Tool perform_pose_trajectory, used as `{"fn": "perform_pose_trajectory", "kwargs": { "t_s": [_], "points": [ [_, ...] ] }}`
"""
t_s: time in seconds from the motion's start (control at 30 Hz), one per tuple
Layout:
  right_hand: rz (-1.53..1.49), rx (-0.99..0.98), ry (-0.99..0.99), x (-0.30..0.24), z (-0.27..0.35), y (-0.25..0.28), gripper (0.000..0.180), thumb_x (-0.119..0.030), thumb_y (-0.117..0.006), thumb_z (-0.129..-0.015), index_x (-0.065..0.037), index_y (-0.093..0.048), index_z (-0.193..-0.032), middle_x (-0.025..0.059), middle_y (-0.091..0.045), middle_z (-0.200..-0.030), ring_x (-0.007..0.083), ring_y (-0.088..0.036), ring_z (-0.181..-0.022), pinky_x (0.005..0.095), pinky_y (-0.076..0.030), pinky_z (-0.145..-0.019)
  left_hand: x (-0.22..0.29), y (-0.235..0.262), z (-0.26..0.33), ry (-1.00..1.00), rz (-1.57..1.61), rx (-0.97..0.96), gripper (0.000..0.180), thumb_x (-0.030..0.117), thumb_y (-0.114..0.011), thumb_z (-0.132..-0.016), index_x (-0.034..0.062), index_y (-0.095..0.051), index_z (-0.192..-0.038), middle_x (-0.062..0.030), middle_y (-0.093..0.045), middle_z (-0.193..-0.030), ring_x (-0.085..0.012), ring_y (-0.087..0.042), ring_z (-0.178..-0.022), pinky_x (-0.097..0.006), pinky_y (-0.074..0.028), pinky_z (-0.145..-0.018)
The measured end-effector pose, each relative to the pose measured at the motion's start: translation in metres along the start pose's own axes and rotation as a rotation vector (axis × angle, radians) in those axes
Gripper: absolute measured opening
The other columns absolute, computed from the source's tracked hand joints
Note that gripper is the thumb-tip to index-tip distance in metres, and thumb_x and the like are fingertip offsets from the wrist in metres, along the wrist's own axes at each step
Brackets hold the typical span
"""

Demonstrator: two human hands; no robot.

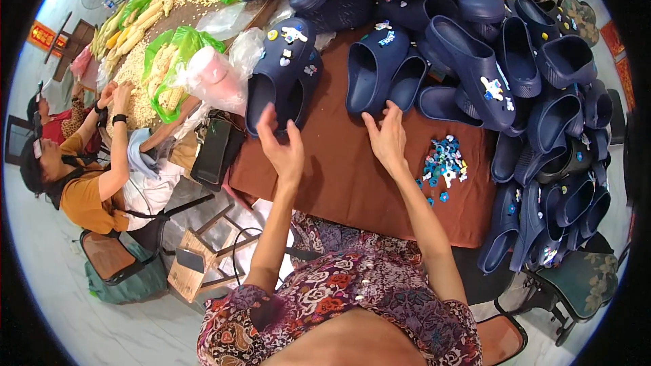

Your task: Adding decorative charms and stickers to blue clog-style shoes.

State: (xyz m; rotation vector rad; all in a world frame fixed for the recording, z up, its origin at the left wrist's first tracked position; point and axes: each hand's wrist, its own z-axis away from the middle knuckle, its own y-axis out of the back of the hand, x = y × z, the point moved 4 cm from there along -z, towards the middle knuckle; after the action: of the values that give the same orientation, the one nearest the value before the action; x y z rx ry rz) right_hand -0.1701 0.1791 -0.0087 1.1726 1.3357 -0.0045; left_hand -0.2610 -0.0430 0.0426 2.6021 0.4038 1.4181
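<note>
A pair of navy clogs (pixel 290 61) with small charms on the toes lies just beyond my left hand (pixel 279 149). That hand has its fingers apart and holds nothing; its fingertips overlap the clogs' heel end, and I cannot tell whether they touch. My right hand (pixel 388 137) is also open, thumb and fingers spread, close to the heels of a second pair of navy clogs (pixel 371 61); contact there is unclear. To its right a loose pile of small blue, white and green shoe charms (pixel 445 161) rests on the brown cloth (pixel 332 176).
Many navy clogs (pixel 468 61) are heaped along the table's back and right. On the left are a pink plastic-wrapped roll (pixel 215 76), a black phone-like item (pixel 211 149), corn in a green bag (pixel 163 74) and a wooden stool (pixel 193 261). Two people sit at far left.
</note>
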Motion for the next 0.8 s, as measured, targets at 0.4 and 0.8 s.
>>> {"fn": "perform_pose_trajectory", "kwargs": {
  "t_s": [0.4,0.8],
  "points": [
    [-0.119,0.176,-0.159,0.018,-0.015,-0.022,0.074,-0.033,-0.068,-0.084,0.008,-0.033,-0.134,0.0347,-0.056,-0.120,0.0463,-0.061,-0.103,0.0474,-0.046,-0.094,0.003,-0.038,0.096,0.329,0.339,-0.494,0.037,-0.003,-0.056,-0.089,0.0007,-0.056,-0.125,-0.0115,-0.057,-0.121,-0.0206,-0.062,-0.106,-0.030,-0.052,-0.087],
    [-0.738,-0.167,-0.321,0.023,0.136,0.012,0.063,-0.009,-0.064,-0.091,0.001,-0.026,-0.140,0.0163,-0.051,-0.113,0.0192,-0.063,-0.087,0.0284,-0.054,-0.068,0.008,-0.031,0.099,0.499,0.461,-0.466,0.030,0.001,-0.054,-0.094,-0.0005,-0.056,-0.124,-0.0112,-0.062,-0.116,-0.0160,-0.062,-0.102,-0.028,-0.050,-0.087]
  ]
}}
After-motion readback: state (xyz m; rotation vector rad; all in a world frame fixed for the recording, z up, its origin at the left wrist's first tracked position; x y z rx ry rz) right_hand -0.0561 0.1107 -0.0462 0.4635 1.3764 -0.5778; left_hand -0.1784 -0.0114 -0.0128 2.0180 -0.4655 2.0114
